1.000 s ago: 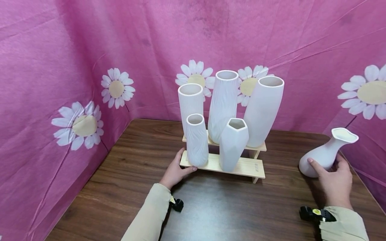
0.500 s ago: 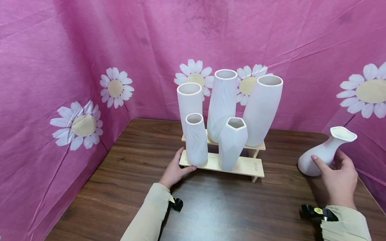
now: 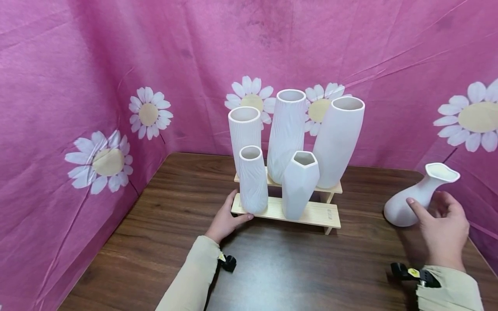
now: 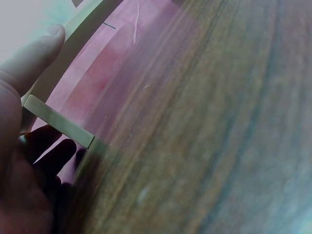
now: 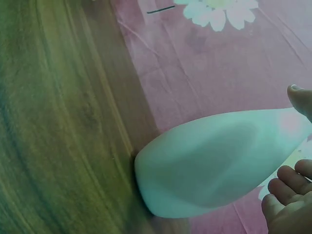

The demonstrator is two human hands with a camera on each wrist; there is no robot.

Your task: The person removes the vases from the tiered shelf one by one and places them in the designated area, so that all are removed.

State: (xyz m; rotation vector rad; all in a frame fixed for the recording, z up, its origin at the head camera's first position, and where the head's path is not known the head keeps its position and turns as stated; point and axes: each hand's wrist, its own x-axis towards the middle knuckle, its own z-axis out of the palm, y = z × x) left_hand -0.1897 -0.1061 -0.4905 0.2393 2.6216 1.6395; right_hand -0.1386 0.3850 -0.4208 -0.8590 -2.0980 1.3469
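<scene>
A two-tier pale wooden stand [image 3: 320,214] bears several white vases. My left hand [image 3: 225,220] holds the left end of its lower tier. The left wrist view shows the thumb [image 4: 41,53] over the tier's edge and curled fingers by the stand's leg [image 4: 61,122]. Far to the right, a white vase [image 3: 408,205] with a narrow neck and wavy rim stands on the table. Beside it is my right hand [image 3: 445,231], fingers loosely bent. In the right wrist view, the fingers [image 5: 282,192] sit apart from the vase, with the thumb close to its neck.
On the lower tier stand a rippled vase [image 3: 253,183] and a faceted vase [image 3: 299,188]. Three taller vases, including a ribbed vase [image 3: 245,129], line the upper tier. A pink cloth [image 3: 202,52] with daisies hangs behind the brown wooden table [image 3: 175,185].
My right hand has loosened from the narrow-necked vase and shifted to the right. That vase stays where it was. The left hand and the stand have not visibly moved.
</scene>
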